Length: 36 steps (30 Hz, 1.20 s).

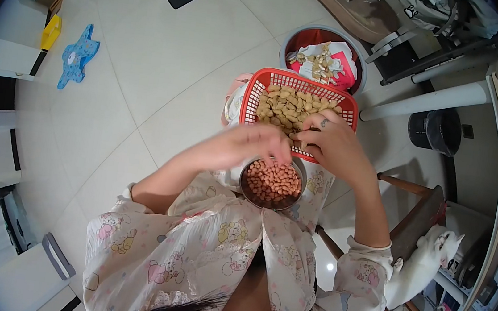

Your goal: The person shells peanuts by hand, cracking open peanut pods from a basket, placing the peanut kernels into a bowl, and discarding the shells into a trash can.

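Note:
A red plastic basket (252, 97) of unshelled peanuts (289, 106) sits in front of me. Close by my lap is a round metal bowl (248, 197) full of shelled, reddish peanuts (273, 182). My left hand (256, 146), a little smeared by motion, is over the bowl's far rim with its fingers bent down toward the kernels. Over the basket's near right corner, my right hand (332, 142) has its thumb and fingers pinched on a peanut, mostly hidden by the fingers.
Behind the basket stands a round bin (284, 54) holding shells and crumpled paper. A white cat (418, 269) is at the right, by a wooden chair (406, 218). A blue cloth toy (79, 57) lies on the tiled floor, and a dark bucket (429, 131) stands under the desk.

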Each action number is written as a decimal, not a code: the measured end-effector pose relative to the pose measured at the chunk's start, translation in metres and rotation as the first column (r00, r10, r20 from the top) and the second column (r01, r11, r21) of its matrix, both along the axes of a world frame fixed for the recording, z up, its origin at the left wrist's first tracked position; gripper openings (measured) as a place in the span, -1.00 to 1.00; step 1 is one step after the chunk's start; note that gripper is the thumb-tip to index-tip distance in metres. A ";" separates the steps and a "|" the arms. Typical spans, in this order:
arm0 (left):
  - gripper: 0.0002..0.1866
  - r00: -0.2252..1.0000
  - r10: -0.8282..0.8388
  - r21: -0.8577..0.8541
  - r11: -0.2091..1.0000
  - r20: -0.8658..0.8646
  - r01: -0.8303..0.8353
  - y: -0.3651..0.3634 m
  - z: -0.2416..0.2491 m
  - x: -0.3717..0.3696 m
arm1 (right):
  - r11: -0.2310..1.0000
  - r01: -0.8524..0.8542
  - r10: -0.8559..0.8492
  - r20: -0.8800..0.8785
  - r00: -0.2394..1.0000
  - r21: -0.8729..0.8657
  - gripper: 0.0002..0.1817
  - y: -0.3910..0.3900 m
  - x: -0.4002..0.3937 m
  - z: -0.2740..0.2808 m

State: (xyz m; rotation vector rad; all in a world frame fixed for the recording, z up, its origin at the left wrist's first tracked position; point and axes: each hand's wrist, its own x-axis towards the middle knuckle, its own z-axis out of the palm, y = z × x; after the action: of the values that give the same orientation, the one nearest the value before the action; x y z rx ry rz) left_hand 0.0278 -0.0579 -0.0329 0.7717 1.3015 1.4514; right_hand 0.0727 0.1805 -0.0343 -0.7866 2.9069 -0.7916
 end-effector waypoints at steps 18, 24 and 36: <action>-0.84 0.462 -0.013 -0.183 0.928 -0.887 -0.325 0.036 -0.011 -0.014 | 0.985 0.167 -0.168 -0.010 0.986 -0.047 -0.70 -0.008 0.003 -0.002; -0.89 0.412 0.024 -0.124 0.936 -0.911 -0.329 0.037 -0.016 -0.015 | 0.971 0.206 -0.217 -0.090 0.972 -0.122 -0.74 -0.010 0.005 -0.007; -0.89 0.585 0.290 -0.007 0.893 -0.758 -0.451 0.046 0.015 -0.040 | 0.477 0.566 -0.462 0.356 0.812 -0.672 -0.89 -0.032 -0.006 -0.021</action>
State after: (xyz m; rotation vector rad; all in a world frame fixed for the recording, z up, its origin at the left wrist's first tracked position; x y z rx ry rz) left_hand -0.0127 -0.0123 -0.0182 1.0539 2.3366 1.3146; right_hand 0.0663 0.1480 -0.0550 0.2496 2.6040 -2.1127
